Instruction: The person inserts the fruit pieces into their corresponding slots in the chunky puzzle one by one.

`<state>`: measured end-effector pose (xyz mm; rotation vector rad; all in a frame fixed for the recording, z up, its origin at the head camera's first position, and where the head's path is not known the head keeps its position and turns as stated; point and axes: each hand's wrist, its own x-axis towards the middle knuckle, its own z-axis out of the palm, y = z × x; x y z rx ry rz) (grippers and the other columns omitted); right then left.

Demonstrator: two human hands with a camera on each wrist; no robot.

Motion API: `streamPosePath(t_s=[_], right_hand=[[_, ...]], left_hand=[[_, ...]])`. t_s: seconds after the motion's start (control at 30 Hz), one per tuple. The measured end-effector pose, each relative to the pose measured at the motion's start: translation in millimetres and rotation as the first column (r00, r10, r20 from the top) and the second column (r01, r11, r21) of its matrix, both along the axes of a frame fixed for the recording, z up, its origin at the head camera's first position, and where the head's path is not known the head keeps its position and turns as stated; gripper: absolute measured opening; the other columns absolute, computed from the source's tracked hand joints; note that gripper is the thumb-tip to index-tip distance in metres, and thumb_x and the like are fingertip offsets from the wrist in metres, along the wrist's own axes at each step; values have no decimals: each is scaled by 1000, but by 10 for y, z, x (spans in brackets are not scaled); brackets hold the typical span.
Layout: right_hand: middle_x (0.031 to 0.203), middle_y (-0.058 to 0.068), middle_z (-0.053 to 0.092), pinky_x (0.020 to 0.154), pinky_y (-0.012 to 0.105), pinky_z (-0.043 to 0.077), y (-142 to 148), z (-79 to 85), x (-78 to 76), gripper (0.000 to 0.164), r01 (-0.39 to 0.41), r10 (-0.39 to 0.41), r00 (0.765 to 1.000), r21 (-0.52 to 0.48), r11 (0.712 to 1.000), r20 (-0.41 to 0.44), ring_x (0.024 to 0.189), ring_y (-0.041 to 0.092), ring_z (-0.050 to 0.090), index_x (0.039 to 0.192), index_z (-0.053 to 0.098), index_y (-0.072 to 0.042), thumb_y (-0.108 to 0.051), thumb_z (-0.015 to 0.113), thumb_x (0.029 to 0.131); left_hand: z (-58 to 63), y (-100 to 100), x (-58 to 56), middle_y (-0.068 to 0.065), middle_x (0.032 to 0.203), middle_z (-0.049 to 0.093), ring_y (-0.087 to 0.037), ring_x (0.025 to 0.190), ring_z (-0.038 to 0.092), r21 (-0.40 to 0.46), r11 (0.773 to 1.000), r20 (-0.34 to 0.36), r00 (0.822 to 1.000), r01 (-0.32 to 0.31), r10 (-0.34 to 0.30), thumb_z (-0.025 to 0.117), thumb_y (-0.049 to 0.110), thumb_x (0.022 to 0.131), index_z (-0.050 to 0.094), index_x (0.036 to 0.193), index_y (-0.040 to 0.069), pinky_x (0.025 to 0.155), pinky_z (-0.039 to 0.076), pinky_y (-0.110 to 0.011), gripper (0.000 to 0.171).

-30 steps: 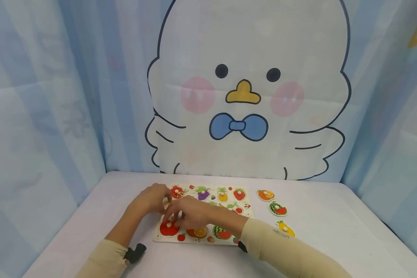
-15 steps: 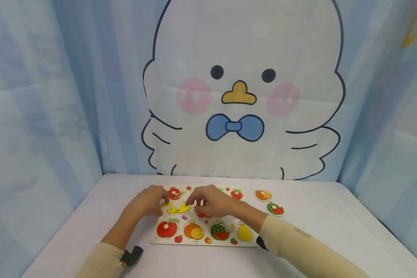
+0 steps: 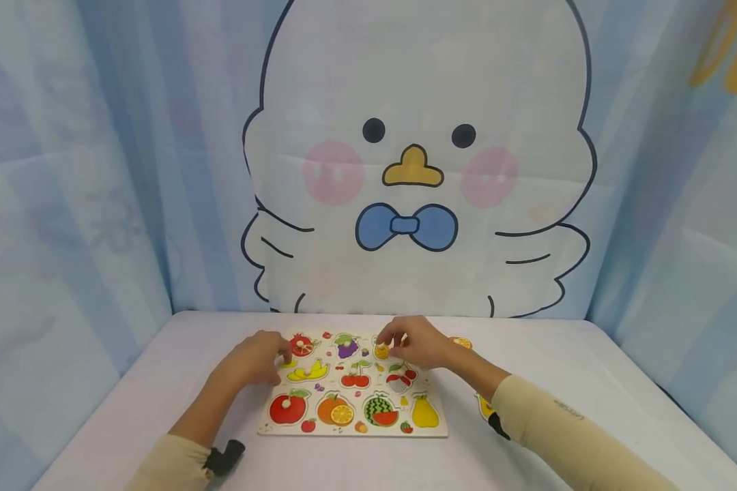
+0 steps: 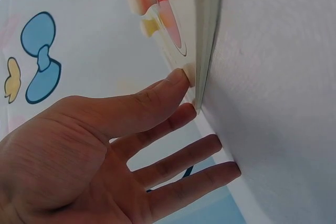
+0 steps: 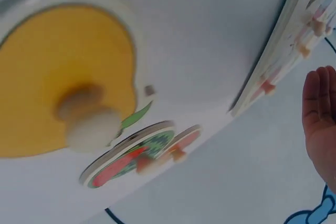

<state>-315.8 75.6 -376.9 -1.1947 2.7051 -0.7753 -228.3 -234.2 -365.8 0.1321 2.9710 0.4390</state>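
A white puzzle board [image 3: 368,432] with fruit pictures lies in front of me in the head view. At its left edge is my left hand [image 3: 256,358]. The left wrist view shows that thumb [image 4: 176,80] touching the board's face near the edge, with the other fingers spread beside it. My right hand [image 3: 419,342] is over the back row at the pineapple picture [image 3: 381,351], thumb and forefinger apart. Whether it touches a knob there is hidden. An apple piece [image 3: 288,409], a banana piece [image 3: 308,370] and a cherry piece [image 3: 355,379] sit in the board.
Loose knobbed pieces lie right of the board: a pear piece [image 5: 68,77], a watermelon piece [image 5: 128,153] and an orange piece [image 3: 462,342]. My right forearm covers part of that side. Fabric with a cartoon bird [image 3: 411,157] hangs behind the white table [image 3: 319,467].
My right hand has moved right and back across the board, from above the apple to the pineapple, uncovering the bananas and cherries. The left hand stays at the edge. The head view has shifted slightly.
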Motion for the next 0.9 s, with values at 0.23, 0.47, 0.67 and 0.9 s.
streamPosePath(t_s=[0.23,0.47,0.67,0.9], right_hand=[[96,0,66,68,24,52,332,-17,-163,20,127,-127,992,10,992,-19,79,15,57,105,70,-14,-7,69,86],[93,-2,62,73,27,51,615,-20,-339,24,323,-323,946,97,941,-18,83,16,53,103,70,-17,-4,72,83],[100,2,61,74,29,54,795,-63,-451,22,397,-410,911,184,899,35,87,19,55,102,71,-17,-8,72,82],[95,3,61,73,29,54,922,-73,-436,22,416,-446,890,242,877,88,84,20,56,101,70,-14,-4,69,82]], left_hand=[[4,2,23,-6,108,64,-24,96,53,10,1000,-7,1000,0,0,83,7,70,70,97,13,88,50,-47,30],[-54,-20,-17,-5,108,64,-23,96,53,15,1000,-2,1000,-6,6,83,8,70,70,95,15,89,50,-46,29],[-66,-26,-18,-5,109,64,-24,98,54,22,1000,-15,1000,1,-1,84,8,70,70,95,16,89,50,-47,29],[-41,-11,-7,-5,108,64,-23,95,53,17,1000,-14,1000,-1,1,83,7,70,70,94,15,88,50,-46,29]])
